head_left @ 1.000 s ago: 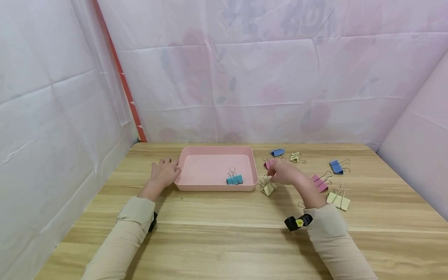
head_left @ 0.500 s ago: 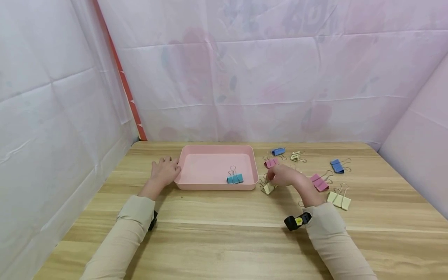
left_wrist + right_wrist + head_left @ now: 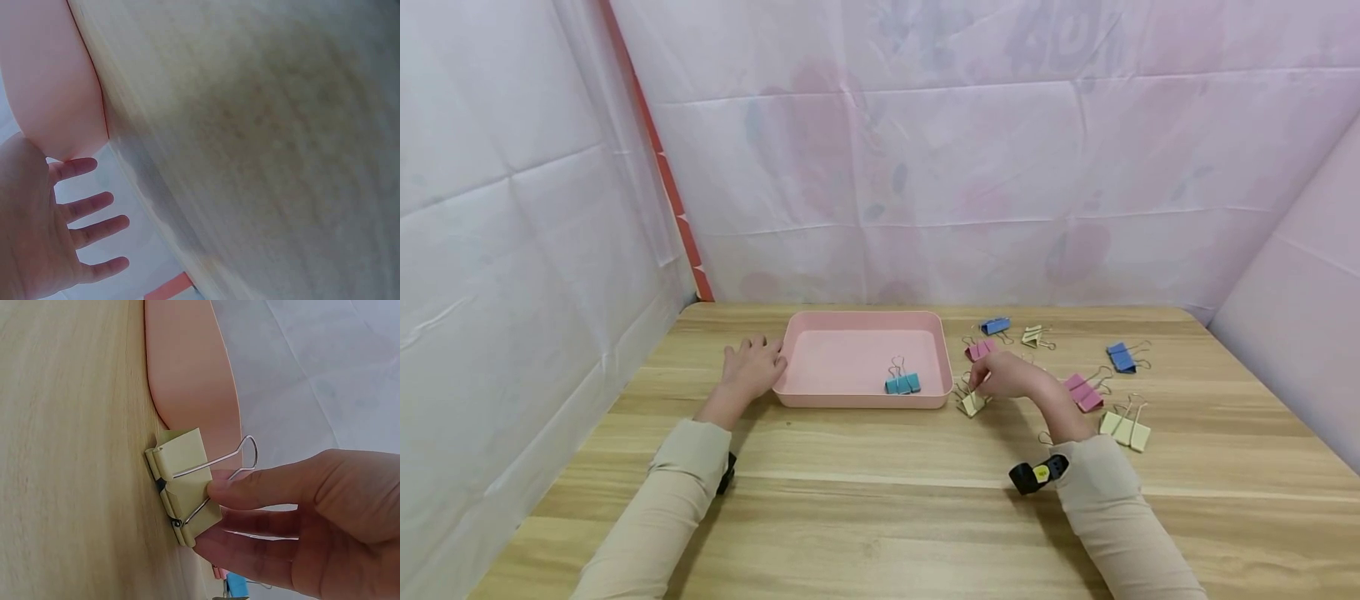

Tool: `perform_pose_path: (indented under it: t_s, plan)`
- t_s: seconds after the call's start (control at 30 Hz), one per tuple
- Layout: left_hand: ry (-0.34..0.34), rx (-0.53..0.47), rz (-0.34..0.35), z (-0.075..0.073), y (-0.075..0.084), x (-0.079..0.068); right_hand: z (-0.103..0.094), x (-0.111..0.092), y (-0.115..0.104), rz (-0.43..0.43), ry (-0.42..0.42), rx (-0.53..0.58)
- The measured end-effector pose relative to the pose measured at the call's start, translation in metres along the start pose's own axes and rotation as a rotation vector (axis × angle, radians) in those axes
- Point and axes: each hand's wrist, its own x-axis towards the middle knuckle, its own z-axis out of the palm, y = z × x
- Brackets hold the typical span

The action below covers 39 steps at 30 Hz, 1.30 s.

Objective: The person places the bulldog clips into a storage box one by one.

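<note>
My right hand (image 3: 1009, 377) pinches a pale yellow binder clip (image 3: 187, 469) between thumb and fingers, just right of the pink tray (image 3: 861, 401). In the right wrist view the thumb lies on the clip's broad face by its wire handles, the other fingers behind it. The clip's folded edge is right at the tabletop. Spread fingers of my left hand (image 3: 749, 368) rest at the tray's left side; the left wrist view shows the thumb side against the tray wall (image 3: 56, 81). Inside the tray, near its front right corner, a teal binder clip (image 3: 902, 384) lies with handles up.
Right of the tray lie pink clips (image 3: 979, 350) (image 3: 1082, 393), blue clips (image 3: 996, 326) (image 3: 1121, 358) and more yellow clips (image 3: 1032, 336) (image 3: 1126, 432). Another clip is mostly hidden under the right wrist. White cloth (image 3: 880, 167) hangs behind the wooden table (image 3: 850, 517).
The right hand has come slightly down toward the near yellow clip, which has shifted a little left and turned. The left hand and tray have stayed put.
</note>
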Motion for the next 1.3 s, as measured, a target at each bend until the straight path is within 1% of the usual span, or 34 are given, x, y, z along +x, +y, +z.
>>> perform_pose_path:
  t_s: [0.17,0.37,0.73,1.0,1.3]
  plan:
    - [-0.004,-0.001,-0.004,0.0,0.0,0.0,0.0,-0.001,0.001,-0.012,0.001,0.033]
    - [-0.007,-0.001,-0.008,0.0,0.0,0.0,-0.003,-0.003,0.0,-0.047,0.007,0.034]
    - [-0.006,0.01,-0.01,0.001,-0.001,0.001,-0.012,-0.01,-0.009,-0.002,0.045,0.002]
    - [-0.01,0.004,-0.007,0.0,0.0,0.001,-0.018,-0.015,-0.015,-0.014,0.068,0.041]
    - [-0.004,-0.007,-0.003,-0.002,0.001,-0.001,-0.024,-0.019,-0.021,-0.023,0.108,0.052]
